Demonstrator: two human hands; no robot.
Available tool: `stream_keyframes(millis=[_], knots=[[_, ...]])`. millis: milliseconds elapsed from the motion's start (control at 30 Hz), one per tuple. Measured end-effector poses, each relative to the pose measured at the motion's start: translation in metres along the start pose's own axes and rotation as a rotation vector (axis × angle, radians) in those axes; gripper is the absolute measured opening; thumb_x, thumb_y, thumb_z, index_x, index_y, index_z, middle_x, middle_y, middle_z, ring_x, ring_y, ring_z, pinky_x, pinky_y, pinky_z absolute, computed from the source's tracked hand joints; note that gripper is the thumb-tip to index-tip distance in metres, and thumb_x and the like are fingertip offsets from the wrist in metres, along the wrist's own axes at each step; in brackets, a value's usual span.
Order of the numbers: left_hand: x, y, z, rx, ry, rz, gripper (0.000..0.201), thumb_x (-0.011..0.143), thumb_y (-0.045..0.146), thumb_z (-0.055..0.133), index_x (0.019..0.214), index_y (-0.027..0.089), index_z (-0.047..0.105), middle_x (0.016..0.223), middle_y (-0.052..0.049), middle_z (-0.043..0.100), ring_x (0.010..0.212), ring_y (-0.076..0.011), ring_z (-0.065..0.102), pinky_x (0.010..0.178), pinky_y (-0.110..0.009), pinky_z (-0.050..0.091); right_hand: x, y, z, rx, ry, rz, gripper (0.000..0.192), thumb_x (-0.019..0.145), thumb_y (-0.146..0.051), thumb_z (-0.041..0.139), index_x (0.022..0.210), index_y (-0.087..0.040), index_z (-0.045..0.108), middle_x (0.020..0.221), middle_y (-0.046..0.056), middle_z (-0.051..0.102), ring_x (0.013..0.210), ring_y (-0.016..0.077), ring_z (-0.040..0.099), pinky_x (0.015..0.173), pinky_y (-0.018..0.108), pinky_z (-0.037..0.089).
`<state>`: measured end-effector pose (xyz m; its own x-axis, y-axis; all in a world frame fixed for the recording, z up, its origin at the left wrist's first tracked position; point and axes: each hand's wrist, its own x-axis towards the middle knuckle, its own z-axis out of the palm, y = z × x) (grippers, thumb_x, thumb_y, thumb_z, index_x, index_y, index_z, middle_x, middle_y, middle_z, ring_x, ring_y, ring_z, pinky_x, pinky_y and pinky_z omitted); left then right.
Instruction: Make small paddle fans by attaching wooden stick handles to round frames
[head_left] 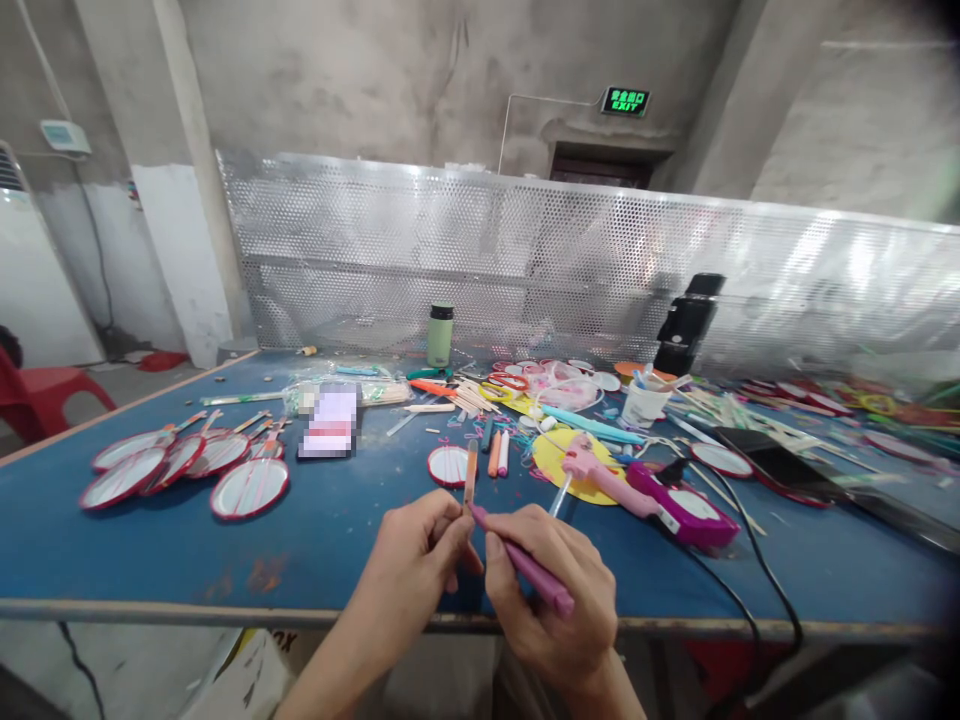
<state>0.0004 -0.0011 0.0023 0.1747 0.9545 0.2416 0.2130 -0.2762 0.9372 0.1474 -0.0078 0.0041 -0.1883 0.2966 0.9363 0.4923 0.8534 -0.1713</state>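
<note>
- Left hand (416,560) rises from the lower middle on a bare forearm, fingers curled, thumb and forefinger pinched together in a tight grip.
- Right hand (551,590) sits just beside it, knuckles up, fingers wrapped in a closed, pen-like grip.
- The fingertips of both hands nearly touch.

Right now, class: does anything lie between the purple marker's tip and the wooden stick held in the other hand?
Nothing visible does. The left hand holds the wooden stick upright, and the right hand holds the purple marker with its tip right at the stick, above the blue table.
</note>
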Motion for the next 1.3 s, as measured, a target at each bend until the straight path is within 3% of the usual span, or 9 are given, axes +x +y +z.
stream_keyframes(millis=[300,467,667,1167,1300], knots=[[-0.0008,-0.0017,0.0,0.018,-0.002,-0.005,0.036,0.093,0.044,0.05,0.068,0.02,0.054,0.053,0.004,0.057,0.048,-0.0108,0.048,0.05,-0.021,0.034,0.0003,0.0004,0.0003,-0.001,0.042,0.007,0.018,0.084,-0.005,0.058,0.095,-0.017,0.065,0.074,0.003,0.069,0.06,0.013,0.061,0.059,0.026,0.049],[0.0,-0.0014,0.0003,0.002,-0.005,-0.001,0.034,0.093,0.044,0.05,0.07,0.02,0.054,0.053,0.005,0.056,0.049,-0.0112,0.048,0.049,-0.021,0.034,-0.0001,0.0012,0.0003,-0.019,-0.014,0.005,0.014,0.085,-0.008,0.058,0.093,-0.017,0.065,0.07,0.002,0.067,0.058,0.0132,0.06,0.057,0.026,0.047],[-0.0015,-0.0034,0.0001,0.017,-0.001,-0.002,0.034,0.093,0.043,0.05,0.069,0.02,0.054,0.053,0.005,0.055,0.049,-0.0109,0.048,0.051,-0.021,0.034,0.0005,0.0008,0.0007,-0.023,0.04,0.004,0.017,0.084,-0.006,0.058,0.094,-0.017,0.066,0.073,0.002,0.069,0.061,0.0127,0.062,0.06,0.025,0.049],[0.0,-0.0024,-0.0004,0.011,-0.007,0.006,0.033,0.093,0.042,0.05,0.069,0.02,0.053,0.053,0.005,0.055,0.049,-0.011,0.048,0.05,-0.021,0.034,0.0027,0.0002,0.0008,-0.004,-0.003,0.006,0.016,0.085,-0.007,0.057,0.094,-0.018,0.066,0.071,0.002,0.068,0.058,0.0132,0.061,0.057,0.026,0.049],[0.0002,-0.0019,-0.0003,0.023,-0.006,0.002,0.034,0.093,0.042,0.05,0.068,0.02,0.054,0.053,0.004,0.057,0.049,-0.0109,0.048,0.051,-0.021,0.035,0.0008,-0.0001,0.0004,-0.015,0.041,0.014,0.018,0.084,-0.005,0.057,0.095,-0.017,0.066,0.073,0.003,0.069,0.06,0.0134,0.062,0.059,0.026,0.049]])
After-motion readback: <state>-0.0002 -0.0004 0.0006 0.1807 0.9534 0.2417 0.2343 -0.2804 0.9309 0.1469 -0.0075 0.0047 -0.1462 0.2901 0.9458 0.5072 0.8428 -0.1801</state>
